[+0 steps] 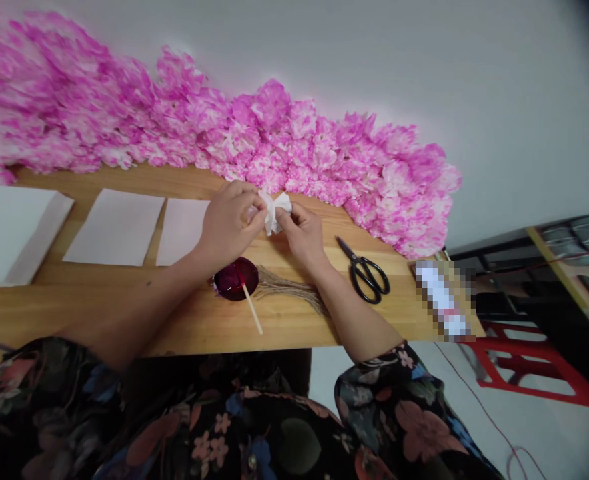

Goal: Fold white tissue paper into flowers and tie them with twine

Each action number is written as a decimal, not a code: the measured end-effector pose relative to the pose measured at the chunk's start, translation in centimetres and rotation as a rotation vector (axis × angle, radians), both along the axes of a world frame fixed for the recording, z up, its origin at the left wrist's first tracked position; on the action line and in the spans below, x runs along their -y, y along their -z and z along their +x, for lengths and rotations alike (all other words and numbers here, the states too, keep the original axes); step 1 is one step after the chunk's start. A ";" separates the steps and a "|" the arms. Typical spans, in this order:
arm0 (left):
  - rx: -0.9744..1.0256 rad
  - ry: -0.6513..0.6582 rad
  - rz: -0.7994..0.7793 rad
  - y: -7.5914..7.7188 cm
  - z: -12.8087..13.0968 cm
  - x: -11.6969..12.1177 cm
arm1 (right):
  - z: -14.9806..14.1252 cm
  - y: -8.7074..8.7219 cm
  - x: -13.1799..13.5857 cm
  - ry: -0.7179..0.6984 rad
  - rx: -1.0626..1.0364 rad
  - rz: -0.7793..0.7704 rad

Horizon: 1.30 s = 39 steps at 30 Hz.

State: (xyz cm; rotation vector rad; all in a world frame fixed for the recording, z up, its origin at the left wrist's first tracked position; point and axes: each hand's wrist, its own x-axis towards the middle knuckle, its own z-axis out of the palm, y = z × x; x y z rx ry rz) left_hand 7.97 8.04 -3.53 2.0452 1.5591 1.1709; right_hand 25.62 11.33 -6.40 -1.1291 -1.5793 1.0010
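Between my two hands is a small crumpled piece of white tissue paper [275, 212], held above the table. My left hand [231, 219] pinches its left side, fingers closed. From the right, my right hand [302, 233] grips the other side between thumb and fingers. Just below my hands stands a dark bowl of purple-red liquid [235, 280] with a wooden stick [253, 310] leaning out of it. A bundle of thin brown strings [291, 287] lies beside the bowl, partly under my right forearm.
Black-handled scissors [367, 272] lie right of my right hand. Paper stacks [114, 227] and a larger white pile [17, 233] are on the left. Pink and white paper flowers [274, 143] line the wall. A blurred box [444, 300] sits at the right end, near a red stool [539, 367].
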 end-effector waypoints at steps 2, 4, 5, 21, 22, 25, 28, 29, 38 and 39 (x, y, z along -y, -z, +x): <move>0.038 -0.005 0.004 0.1 0.0 0.0 | 0.1 0.0 0.0 0.021 -0.024 -0.004; 0.072 -0.012 0.007 0.3 -0.1 -0.1 | 0.1 0.2 -0.2 0.038 -0.071 -0.027; 0.082 -0.013 0.005 0.4 -0.1 -0.2 | 0.2 0.3 -0.3 0.042 -0.097 -0.044; -0.060 0.051 0.267 0.7 -2.5 -1.8 | 0.3 0.8 -0.7 0.010 -0.005 0.018; -0.100 0.074 0.276 0.6 -2.7 -1.9 | 0.3 0.8 -0.6 0.002 0.000 0.022; -0.168 0.108 0.279 0.4 -3.0 -2.2 | 0.2 0.8 -0.5 -0.017 0.008 0.043; -0.189 0.107 0.266 0.7 -3.1 -2.5 | 0.1 0.8 -0.4 -0.035 0.026 0.056; -0.193 0.103 0.257 0.9 -3.1 -2.6 | 0.1 0.8 -0.3 -0.040 0.028 0.055; -0.123 0.044 0.217 2.0 -3.0 -2.9 | 0.0 1.5 -0.9 -0.040 -0.180 -0.106; -0.110 0.033 0.229 1.9 -3.0 -2.8 | 0.0 1.5 -1.0 -0.033 -0.205 -0.134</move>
